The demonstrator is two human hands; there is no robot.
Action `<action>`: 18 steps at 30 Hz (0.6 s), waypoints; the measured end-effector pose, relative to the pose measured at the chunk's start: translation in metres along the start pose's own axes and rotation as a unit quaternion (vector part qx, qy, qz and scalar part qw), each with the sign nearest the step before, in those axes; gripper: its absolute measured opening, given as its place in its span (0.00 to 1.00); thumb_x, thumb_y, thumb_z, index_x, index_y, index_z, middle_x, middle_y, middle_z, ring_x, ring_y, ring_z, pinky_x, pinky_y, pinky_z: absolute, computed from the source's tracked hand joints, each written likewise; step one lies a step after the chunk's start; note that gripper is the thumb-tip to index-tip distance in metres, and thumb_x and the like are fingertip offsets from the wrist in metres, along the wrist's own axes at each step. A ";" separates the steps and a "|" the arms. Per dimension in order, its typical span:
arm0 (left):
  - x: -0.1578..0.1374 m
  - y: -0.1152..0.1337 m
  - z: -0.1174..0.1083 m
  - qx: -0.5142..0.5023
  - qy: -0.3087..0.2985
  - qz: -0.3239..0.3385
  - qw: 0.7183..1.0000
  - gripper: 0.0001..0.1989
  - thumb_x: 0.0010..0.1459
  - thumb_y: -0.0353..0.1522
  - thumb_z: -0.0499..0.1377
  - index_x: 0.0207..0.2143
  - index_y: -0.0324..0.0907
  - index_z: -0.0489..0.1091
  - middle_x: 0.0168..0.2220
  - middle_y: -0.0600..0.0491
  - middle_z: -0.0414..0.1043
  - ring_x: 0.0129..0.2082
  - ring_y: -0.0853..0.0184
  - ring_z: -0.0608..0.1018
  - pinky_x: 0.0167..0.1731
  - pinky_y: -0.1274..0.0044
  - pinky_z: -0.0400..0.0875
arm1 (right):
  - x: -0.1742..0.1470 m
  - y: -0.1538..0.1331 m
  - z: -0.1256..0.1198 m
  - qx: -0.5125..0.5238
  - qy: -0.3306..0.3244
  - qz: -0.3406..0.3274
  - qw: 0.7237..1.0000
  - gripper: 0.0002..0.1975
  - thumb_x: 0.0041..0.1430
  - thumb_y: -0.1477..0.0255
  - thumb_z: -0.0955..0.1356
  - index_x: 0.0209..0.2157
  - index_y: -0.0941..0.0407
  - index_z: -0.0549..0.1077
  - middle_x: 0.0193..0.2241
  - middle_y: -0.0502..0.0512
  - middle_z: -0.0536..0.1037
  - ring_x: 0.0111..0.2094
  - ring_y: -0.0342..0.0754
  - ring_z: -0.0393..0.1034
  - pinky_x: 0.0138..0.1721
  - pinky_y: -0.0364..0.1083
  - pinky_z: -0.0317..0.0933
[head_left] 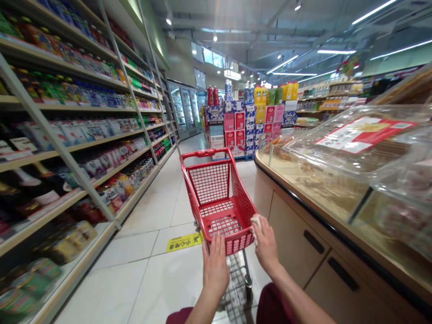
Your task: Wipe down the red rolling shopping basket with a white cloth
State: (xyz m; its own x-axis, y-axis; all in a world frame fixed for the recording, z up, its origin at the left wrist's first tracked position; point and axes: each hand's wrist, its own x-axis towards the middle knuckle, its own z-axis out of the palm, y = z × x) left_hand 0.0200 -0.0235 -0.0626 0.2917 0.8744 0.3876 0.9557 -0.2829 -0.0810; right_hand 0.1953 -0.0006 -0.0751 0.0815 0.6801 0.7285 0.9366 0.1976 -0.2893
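A red plastic shopping cart (221, 211) with a gridded basket stands in front of me, its handle on the far side. My left hand (216, 265) lies against the near rim of the basket, fingers stretched out together and no object in the hand. At the near right corner of the cart, my right hand (267, 245) is closed on a pale crumpled cloth (257, 221) and presses it to the rim. Part of the cloth is hidden under the fingers. Nothing is visible inside the basket.
Shelves (81, 108) of bottles and cans run along the left. On the right stands a wooden counter (290, 216) with clear plastic food boxes (364, 130). Stacked drink cartons (239, 130) rise beyond the cart. A yellow floor sticker (184, 242) lies on the tiles.
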 end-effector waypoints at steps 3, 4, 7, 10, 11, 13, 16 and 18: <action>0.000 0.000 -0.001 0.004 0.005 -0.007 1.000 0.33 0.44 0.27 0.48 0.56 0.36 0.51 0.59 0.47 0.49 0.59 0.60 0.49 0.55 0.59 0.47 | -0.008 -0.009 0.000 0.040 -0.042 -0.113 0.992 0.20 0.58 0.77 0.57 0.52 0.54 0.61 0.55 0.58 0.59 0.59 0.50 0.44 0.52 0.55 0.53; 0.000 -0.001 -0.001 0.003 0.004 -0.002 1.000 0.33 0.44 0.27 0.48 0.56 0.37 0.50 0.59 0.47 0.48 0.59 0.61 0.49 0.55 0.59 0.47 | -0.009 -0.009 0.000 0.048 -0.051 -0.139 0.988 0.20 0.58 0.76 0.57 0.52 0.54 0.62 0.55 0.57 0.59 0.59 0.50 0.44 0.52 0.54 0.53; -0.001 -0.003 -0.003 -0.004 -0.004 0.015 1.000 0.33 0.44 0.27 0.47 0.57 0.38 0.49 0.60 0.50 0.47 0.59 0.62 0.50 0.55 0.59 0.47 | -0.001 0.003 -0.001 0.025 -0.018 -0.076 0.997 0.19 0.59 0.77 0.56 0.50 0.53 0.64 0.55 0.58 0.60 0.58 0.51 0.46 0.51 0.57 0.53; -0.001 -0.004 -0.003 -0.011 -0.010 0.007 1.000 0.33 0.45 0.27 0.47 0.56 0.37 0.49 0.60 0.49 0.47 0.59 0.62 0.50 0.55 0.59 0.47 | 0.007 0.006 0.001 0.017 0.027 0.009 0.999 0.19 0.59 0.78 0.55 0.51 0.56 0.63 0.55 0.60 0.59 0.58 0.52 0.44 0.52 0.58 0.51; -0.001 -0.003 -0.004 -0.011 -0.010 0.002 1.000 0.33 0.45 0.27 0.47 0.56 0.37 0.50 0.60 0.48 0.47 0.59 0.61 0.50 0.54 0.59 0.48 | 0.007 0.002 0.003 0.031 0.023 -0.006 0.999 0.19 0.59 0.78 0.55 0.51 0.56 0.63 0.55 0.60 0.59 0.59 0.52 0.44 0.53 0.58 0.51; -0.001 -0.003 -0.004 -0.007 -0.010 -0.002 1.000 0.32 0.45 0.27 0.48 0.56 0.37 0.51 0.59 0.48 0.47 0.59 0.61 0.49 0.54 0.59 0.47 | 0.002 -0.012 0.006 0.075 -0.005 -0.084 0.994 0.20 0.58 0.78 0.57 0.52 0.55 0.62 0.55 0.59 0.59 0.59 0.50 0.44 0.53 0.56 0.52; -0.002 -0.005 -0.003 0.001 -0.006 0.005 1.000 0.32 0.45 0.27 0.47 0.56 0.37 0.50 0.59 0.49 0.48 0.59 0.61 0.49 0.55 0.59 0.46 | -0.003 -0.018 0.006 0.107 -0.040 -0.155 0.981 0.20 0.58 0.77 0.58 0.51 0.52 0.62 0.55 0.55 0.59 0.59 0.49 0.44 0.53 0.55 0.53; -0.003 -0.007 -0.002 0.002 -0.005 0.012 1.000 0.33 0.45 0.27 0.47 0.57 0.38 0.49 0.60 0.50 0.48 0.59 0.62 0.49 0.55 0.59 0.46 | 0.000 -0.006 0.004 0.084 -0.027 -0.110 0.990 0.20 0.58 0.77 0.57 0.51 0.52 0.62 0.55 0.55 0.59 0.58 0.49 0.45 0.53 0.55 0.53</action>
State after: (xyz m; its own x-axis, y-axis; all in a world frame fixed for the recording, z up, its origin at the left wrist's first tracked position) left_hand 0.0129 -0.0246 -0.0616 0.3147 0.8711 0.3770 0.9486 -0.3022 -0.0936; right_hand 0.1881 0.0008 -0.0758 -0.1409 0.6430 0.7528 0.8592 0.4571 -0.2297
